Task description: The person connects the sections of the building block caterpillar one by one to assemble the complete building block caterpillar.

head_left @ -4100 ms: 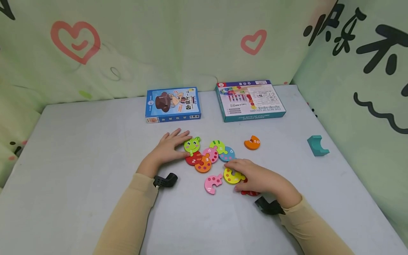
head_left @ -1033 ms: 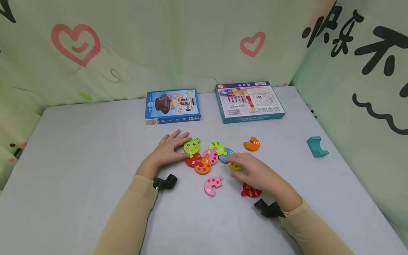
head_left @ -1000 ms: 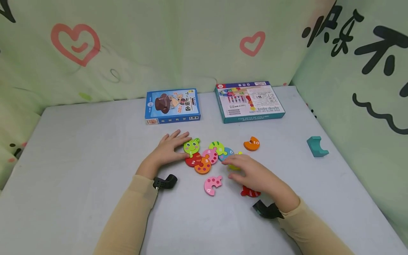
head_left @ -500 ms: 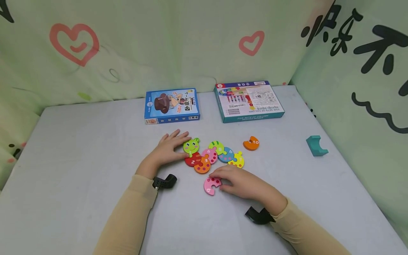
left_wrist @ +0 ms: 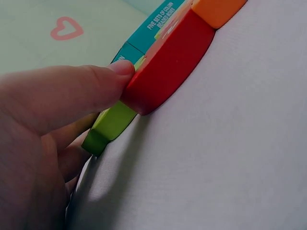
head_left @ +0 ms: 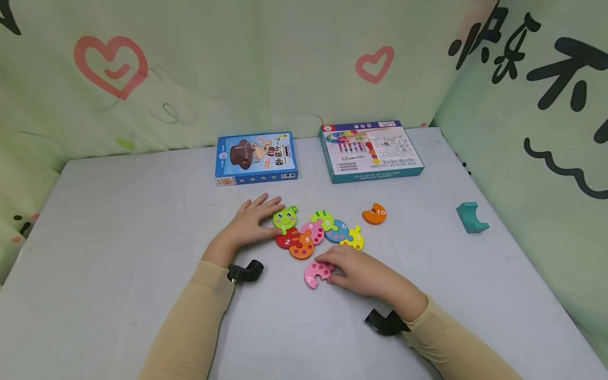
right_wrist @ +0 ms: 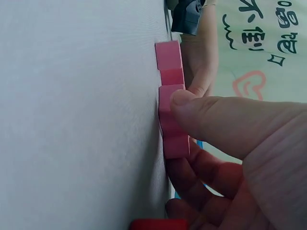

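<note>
On the table a caterpillar number puzzle lies in a joined row: a green face piece [head_left: 285, 218], red 2 [head_left: 287, 239], orange 3 [head_left: 302, 248], pink 4 [head_left: 312, 231], then a green [head_left: 322, 217], a blue [head_left: 336, 231] and a yellow piece [head_left: 353, 239]. My left hand [head_left: 250, 225] rests at the face end, fingers spread; its thumb touches the red piece [left_wrist: 177, 57] in the left wrist view. My right hand [head_left: 363, 272] pinches a loose pink puzzle piece [head_left: 314, 273] between thumb and fingers. A red piece [right_wrist: 159, 224] shows at the right wrist view's lower edge, hidden from the head view.
An orange 10 piece [head_left: 374, 214] lies apart, behind my right hand. Farther right stands a teal block [head_left: 472, 217] with a curved notch. Two flat boxes, a blue one [head_left: 257, 158] and a teal-edged one [head_left: 371, 151], lie at the back near the curtain.
The yellow piece has moved back and left to join the row's end, and my right hand has let go of it. That hand has moved left and now pinches the pink piece.
</note>
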A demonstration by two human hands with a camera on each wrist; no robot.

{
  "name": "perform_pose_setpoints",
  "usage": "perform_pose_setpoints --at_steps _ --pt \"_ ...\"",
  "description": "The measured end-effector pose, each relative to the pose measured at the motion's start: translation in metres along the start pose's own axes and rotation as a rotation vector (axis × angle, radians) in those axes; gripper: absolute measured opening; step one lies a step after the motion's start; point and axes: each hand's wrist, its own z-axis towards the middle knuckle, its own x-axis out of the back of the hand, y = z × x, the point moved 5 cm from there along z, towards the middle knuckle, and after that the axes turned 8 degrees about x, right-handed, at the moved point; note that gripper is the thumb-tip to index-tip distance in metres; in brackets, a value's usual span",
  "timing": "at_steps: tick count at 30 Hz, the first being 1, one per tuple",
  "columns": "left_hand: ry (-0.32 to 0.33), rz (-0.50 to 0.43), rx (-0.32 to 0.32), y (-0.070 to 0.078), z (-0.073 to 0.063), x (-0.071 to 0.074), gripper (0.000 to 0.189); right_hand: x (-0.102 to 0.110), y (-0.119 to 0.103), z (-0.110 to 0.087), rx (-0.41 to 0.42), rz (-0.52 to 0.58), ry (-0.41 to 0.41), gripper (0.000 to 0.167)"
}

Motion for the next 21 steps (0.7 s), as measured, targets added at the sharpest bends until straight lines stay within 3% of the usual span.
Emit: perform_pose_setpoints --at_steps 7,21 --pt "-0.003 0.000 0.006 -0.0005 0.0005 0.0001 0.065 0.0014 0.0006 -0.0019 -0.022 -0.034 0.025 0.056" --pt "-0.003 -0.001 0.007 -0.0011 0.0013 -0.0005 0.065 0.0059 0.0036 -0.0058 -0.054 0.002 0.005 0.061"
